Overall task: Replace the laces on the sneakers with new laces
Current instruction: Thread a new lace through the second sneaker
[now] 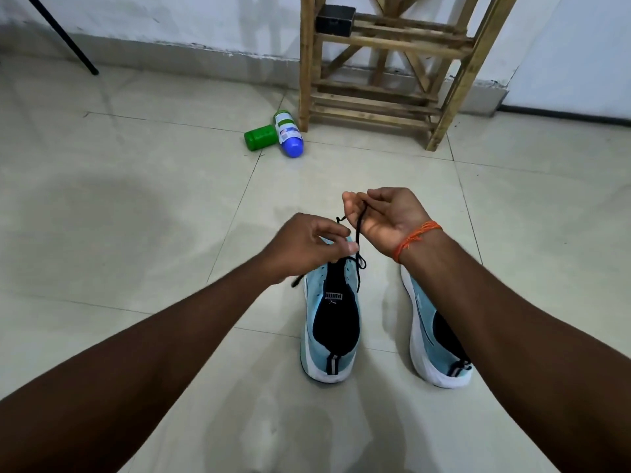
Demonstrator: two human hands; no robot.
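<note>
Head view: left hand (pixel 307 242) and right hand (pixel 387 218) each pinch the thin black cord lace (pixel 359 230) over the pale-blue mesh sneaker (pixel 312 339) (likely limp, light; grip near its tip).

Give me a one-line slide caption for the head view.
Left hand and right hand pinch a black lace above one light-blue sneaker on the tiled floor; the other sneaker stands beside it.

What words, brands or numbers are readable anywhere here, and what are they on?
"PUMA": on the black tongue of the sneaker being laced, seen upside down.
Label of the blue-capped bottle: print too blurred to read.
Nothing else is readable.
</note>
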